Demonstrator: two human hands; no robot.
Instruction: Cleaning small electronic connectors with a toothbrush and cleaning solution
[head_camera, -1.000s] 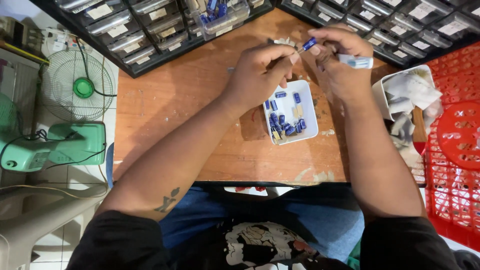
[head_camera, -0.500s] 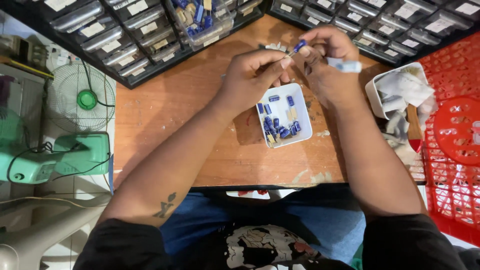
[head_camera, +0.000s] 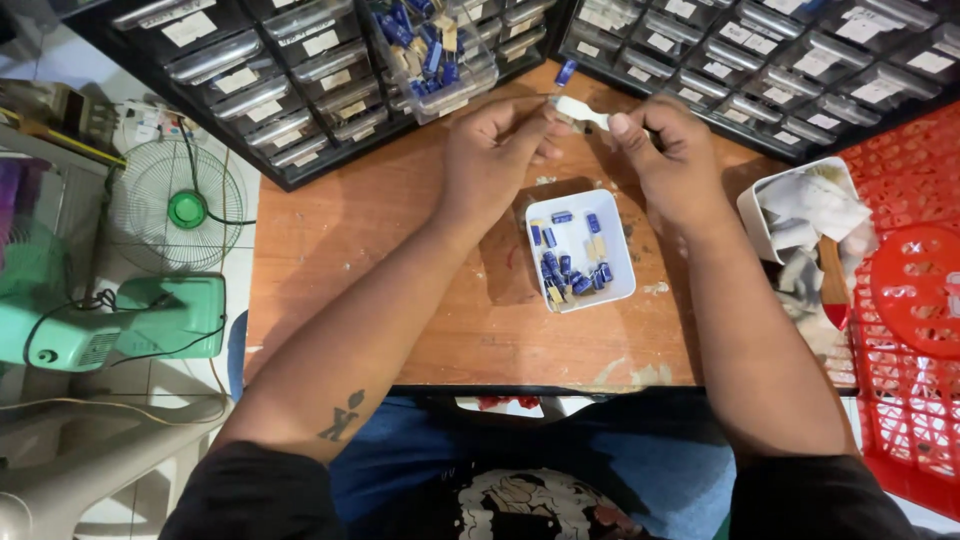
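Head view, looking down on a wooden table (head_camera: 400, 250). The left hand (head_camera: 495, 150) and right hand (head_camera: 675, 160) meet above the far edge of the table, both closed in a fingertip pinch on a short white strip (head_camera: 582, 112) that spans the gap between them. A small blue cylinder (head_camera: 565, 72) stands out just beyond the strip's left end (whether it is fixed to the strip cannot be told). Below the hands, a white tray (head_camera: 615, 290) holds a loose pile of like blue cylinders. An open clear drawer (head_camera: 440, 50) of the same parts juts from the black drawer cabinet (head_camera: 250, 70) ahead. A white cup (head_camera: 760, 215) stuffed with paper scraps sits to the right. The cylinder is judged light, rigid, smooth and apt to slip or roll; it is best taken across its body between thumb and forefinger. The strip looks thin and bendable, so it suits holding at both ends.
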